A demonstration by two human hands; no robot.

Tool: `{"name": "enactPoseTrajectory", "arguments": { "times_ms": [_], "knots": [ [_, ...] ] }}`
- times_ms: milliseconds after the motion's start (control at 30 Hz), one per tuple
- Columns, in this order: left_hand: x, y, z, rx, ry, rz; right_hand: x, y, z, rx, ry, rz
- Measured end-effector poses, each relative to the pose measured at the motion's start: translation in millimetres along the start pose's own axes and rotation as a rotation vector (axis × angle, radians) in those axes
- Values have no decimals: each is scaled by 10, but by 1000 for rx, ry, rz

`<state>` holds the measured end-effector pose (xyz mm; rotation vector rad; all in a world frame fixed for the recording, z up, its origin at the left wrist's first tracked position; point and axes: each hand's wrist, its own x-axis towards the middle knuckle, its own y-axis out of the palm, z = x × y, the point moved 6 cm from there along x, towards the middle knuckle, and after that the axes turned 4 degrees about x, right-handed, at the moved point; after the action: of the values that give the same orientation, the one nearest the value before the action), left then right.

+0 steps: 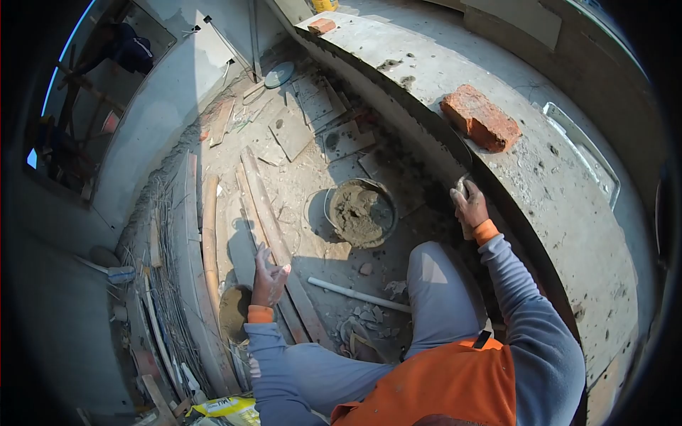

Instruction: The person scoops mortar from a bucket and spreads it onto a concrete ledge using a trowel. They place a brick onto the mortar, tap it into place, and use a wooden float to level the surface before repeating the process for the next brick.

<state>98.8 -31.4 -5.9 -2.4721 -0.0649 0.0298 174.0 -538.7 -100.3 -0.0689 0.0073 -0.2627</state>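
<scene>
- While its flat top sweeps down the right of the frame, the slab point(597, 263) is dotted with crumbs and splashes, so cleaning seems left undone.
- Below its edge, from upper centre toward centre right, the face point(398, 113) looks coated and fairly even where lit; its shadowed stretch cannot be judged. Plenty of mortar point(355, 213) sits in the bucket point(393, 221) at centre, so the work seems well short of using it up.
- Loose planks point(266, 206) lie left of centre, cluttering the floor near the bucket.
- Thin rods point(167, 263) are heaped farther left, beyond the planks.
- At upper left, another person point(135, 51) shows in shadow, well apart.
- Across the lower centre, a pipe point(359, 293) lies near the knees and could get underfoot.
- On the slab, upper right, a brick point(482, 117) sits near the edge, probably hampering reach there.
- At lower left of centre, the left hand point(268, 277) hangs above the planks, fingers apart, with nothing visible in it.
- By the slab's edge, right of centre, the right hand point(469, 202) has its fingers curled round a mostly hidden tool point(467, 231), perhaps a trowel.
</scene>
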Motion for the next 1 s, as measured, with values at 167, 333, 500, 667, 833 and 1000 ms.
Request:
{"name": "enactPoseTrajectory", "arguments": {
  "times_ms": [167,333,500,667,833,1000],
  "knots": [
    [-77,-7,24,4,-36,1,-210,-49,58,28,-147,-136],
    [-177,-76,33,66,-42,-21,-10,-10,-361,79,143,63],
    [-244,-110,7,67,-52,-36,-240,22,-1183,-9,581,107],
    [-256,-73,-10,58,-75,-16,-375,-83,-840,47,407,145],
    [-123,16,2,76,-48,9,-193,-54,-349,323,377,224],
    [-70,107,-9,74,-24,36,-250,112,-717,473,560,274]
  ]
}}
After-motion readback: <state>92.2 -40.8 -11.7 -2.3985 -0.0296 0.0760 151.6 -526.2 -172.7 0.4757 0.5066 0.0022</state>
